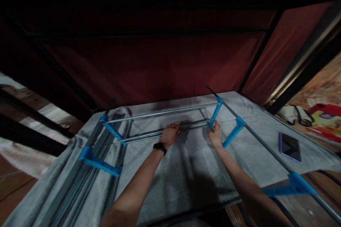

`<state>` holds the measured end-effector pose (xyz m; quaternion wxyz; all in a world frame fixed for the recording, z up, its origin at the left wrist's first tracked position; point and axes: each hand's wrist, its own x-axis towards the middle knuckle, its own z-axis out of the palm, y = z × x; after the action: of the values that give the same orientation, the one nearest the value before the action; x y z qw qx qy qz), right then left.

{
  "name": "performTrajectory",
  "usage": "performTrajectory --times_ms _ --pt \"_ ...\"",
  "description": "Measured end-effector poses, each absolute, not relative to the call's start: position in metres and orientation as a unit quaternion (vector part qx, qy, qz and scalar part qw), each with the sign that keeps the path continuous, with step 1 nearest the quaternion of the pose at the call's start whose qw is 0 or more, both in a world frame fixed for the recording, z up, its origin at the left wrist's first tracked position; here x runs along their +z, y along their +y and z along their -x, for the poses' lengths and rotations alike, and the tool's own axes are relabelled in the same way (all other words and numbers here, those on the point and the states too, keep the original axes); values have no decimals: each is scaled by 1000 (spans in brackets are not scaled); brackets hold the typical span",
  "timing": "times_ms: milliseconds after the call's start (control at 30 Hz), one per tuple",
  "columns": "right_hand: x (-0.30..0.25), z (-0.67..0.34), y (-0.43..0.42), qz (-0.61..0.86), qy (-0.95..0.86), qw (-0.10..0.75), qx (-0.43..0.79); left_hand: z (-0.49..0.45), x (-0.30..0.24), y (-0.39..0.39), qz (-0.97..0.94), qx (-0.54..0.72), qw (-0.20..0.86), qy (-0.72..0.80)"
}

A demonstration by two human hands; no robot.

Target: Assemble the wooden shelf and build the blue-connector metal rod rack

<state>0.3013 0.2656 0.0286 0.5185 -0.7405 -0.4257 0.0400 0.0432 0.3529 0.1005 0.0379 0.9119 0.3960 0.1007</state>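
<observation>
A rack frame of grey metal tubes and blue plastic brackets lies on a grey cloth. My left hand (170,134), with a black wristband, is wrapped over the lower metal tubes (144,136) near their middle. At their right end, my right hand (215,133) pinches the tip of a blue bracket (216,111) where the tubes meet it. Another metal tube (160,113) runs across behind, between this bracket and a left blue bracket (113,130). A long grey pole (262,143) carries the right-hand brackets, including a second blue bracket (233,133).
Several loose grey tubes (87,177) lie at the left beside another blue bracket (101,164). A phone (290,147) rests on the grey cloth (170,184) at the right. Dark red fabric panels (160,67) stand behind. A red and yellow package (325,122) sits at the far right.
</observation>
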Motion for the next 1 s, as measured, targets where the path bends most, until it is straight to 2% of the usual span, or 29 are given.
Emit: performTrajectory --times_ms 100,267,533,667,767,900,1000 --pt "28 -280 259 720 -484 497 -9 -41 102 351 -918 80 39 387" --pt "36 -254 272 634 -659 401 -56 -42 102 348 -912 91 37 399" --pt "50 -233 311 602 -757 245 -67 -40 104 345 -908 109 37 403" --pt "47 -238 322 589 -780 202 -64 -29 99 332 -885 215 34 412" --pt "45 -243 326 583 -786 191 -70 -6 83 318 -807 334 64 483" --pt "43 -246 326 575 -794 176 -89 52 47 315 -619 467 99 623" --pt "44 -246 325 571 -797 173 -95 105 26 326 -454 507 74 729"
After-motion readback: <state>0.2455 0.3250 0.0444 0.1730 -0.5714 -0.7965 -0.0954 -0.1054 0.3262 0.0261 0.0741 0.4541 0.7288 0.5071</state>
